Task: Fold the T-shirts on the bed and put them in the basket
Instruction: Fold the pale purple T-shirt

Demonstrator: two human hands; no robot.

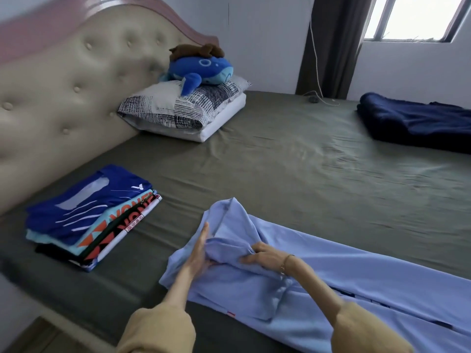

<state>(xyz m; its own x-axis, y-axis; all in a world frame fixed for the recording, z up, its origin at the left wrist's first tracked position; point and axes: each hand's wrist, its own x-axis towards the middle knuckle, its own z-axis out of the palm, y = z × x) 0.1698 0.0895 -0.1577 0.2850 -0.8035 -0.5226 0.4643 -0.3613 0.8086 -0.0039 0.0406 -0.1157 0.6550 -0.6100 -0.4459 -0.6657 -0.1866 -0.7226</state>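
A light blue T-shirt (356, 284) lies stretched along the near edge of the bed, its upper end bunched up at my hands. My left hand (200, 247) presses flat, fingers straight, against the shirt's left side near the collar. My right hand (265, 257) grips a gathered fold of the same shirt, fingers curled into the cloth. To the left, near the headboard, sits a stack of folded T-shirts (89, 212) with a dark blue one on top. No basket is in view.
The bed (293, 161) has an olive-green sheet. Pillows (188, 110) with a blue whale plush (201, 71) stand at the padded headboard (63, 85). A folded navy blanket (418, 123) lies at the far right. A white cable (318, 80) trails by the curtain.
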